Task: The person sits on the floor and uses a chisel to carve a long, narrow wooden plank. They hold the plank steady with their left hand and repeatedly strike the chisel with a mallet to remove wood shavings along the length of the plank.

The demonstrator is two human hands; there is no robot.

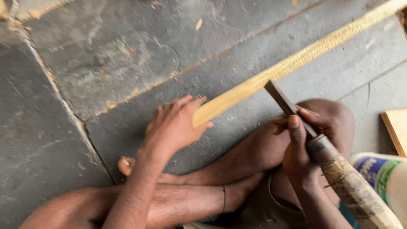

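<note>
On the grey stone floor, a long pale wooden strip is laid slanting from upper right down to the middle; its near end is gripped by the left hand; a dark flat blade with a wrapped handle is clasped in the right hand, its tip touching the strip's edge; crossed bare legs are seen beneath; a small board lies at right.

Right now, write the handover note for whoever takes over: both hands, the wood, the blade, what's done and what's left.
Left hand: pressed on the near end of the long pale wooden strip, holding it against the grey stone floor.
Right hand: gripping the dark flat blade with a wrapped handle, its tip at the strip's edge.
Done: the strip's far stretch looks rough and chipped; small chips lie about.
Left: the near end is still smooth.
</note>
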